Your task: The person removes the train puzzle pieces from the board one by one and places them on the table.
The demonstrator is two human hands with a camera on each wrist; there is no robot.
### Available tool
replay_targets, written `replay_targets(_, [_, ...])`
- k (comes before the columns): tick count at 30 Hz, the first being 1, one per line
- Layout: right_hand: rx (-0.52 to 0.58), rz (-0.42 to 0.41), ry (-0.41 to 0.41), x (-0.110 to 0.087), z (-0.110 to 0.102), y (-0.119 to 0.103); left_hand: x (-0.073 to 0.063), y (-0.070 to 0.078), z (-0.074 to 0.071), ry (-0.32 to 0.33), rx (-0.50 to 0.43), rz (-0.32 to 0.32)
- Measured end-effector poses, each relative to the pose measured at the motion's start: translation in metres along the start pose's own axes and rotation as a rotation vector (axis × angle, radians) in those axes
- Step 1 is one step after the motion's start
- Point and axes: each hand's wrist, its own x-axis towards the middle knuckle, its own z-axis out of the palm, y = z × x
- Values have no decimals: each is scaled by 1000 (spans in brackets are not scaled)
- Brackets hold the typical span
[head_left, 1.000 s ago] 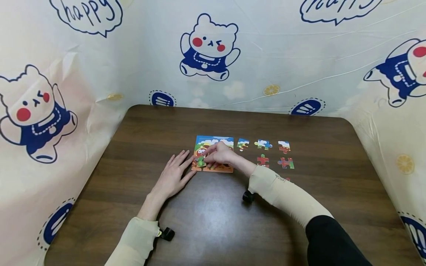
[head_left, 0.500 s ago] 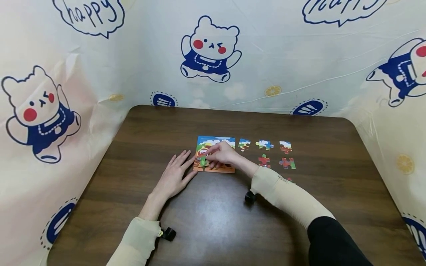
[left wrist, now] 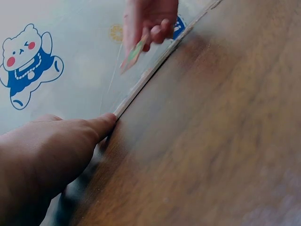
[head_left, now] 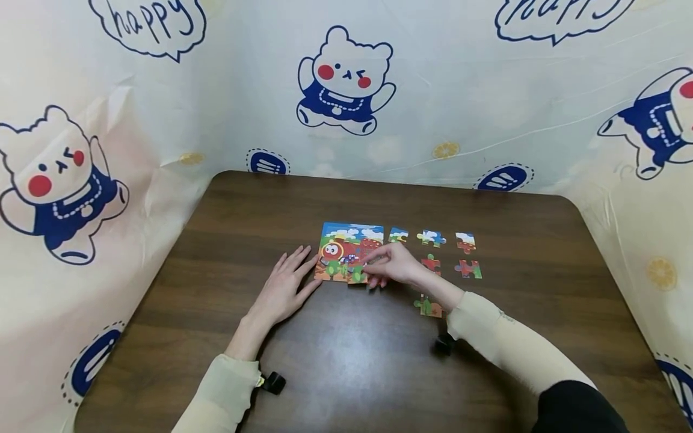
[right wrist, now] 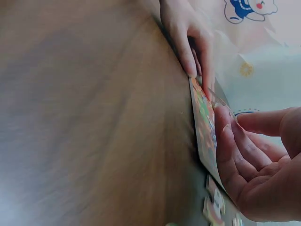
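A colourful jigsaw puzzle point(head_left: 352, 231) with a blue-sky top edge lies flat on the table. My left hand point(head_left: 284, 282) rests at its left edge, fingers spread and straight. Over the puzzle's lower right part is my right hand point(head_left: 394, 263), pinching a green and orange puzzle piece point(head_left: 355, 275) between thumb and fingers. In the left wrist view this piece point(left wrist: 134, 54) is held tilted above the surface. The right wrist view shows it nearly edge-on as a thin piece point(right wrist: 221, 99) at the fingertips point(right wrist: 220, 110), which cover part of the puzzle.
Several loose puzzle pieces lie right of the puzzle, such as a blue and white piece point(head_left: 431, 238), a red and green piece point(head_left: 470, 269) and a green and orange piece point(head_left: 429, 307). The brown wooden table point(head_left: 335, 361) meets a patterned curtain point(head_left: 433, 90) behind.
My right hand has drawn back to the right from the puzzle's left part, pinching a piece. More of the picture and a lower loose piece now show. My left hand stays put.
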Motion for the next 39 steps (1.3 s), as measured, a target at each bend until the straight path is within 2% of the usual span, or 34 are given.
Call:
replay_targets(8, [-6,-34,-33,-45,-13,25,0,2,3,5,-13,-8])
replay_targets(14, [-15,-61,-48,-66,-13,37,-2,2,4,20,-34,-7])
replay_targets(30, [-47,-43,-29,-77,-12,51,1,5,3,0,-40,-10])
replay_targets(39, [-57,-40,-30,-81,-17,52,-1,3,5,15,-36,-4])
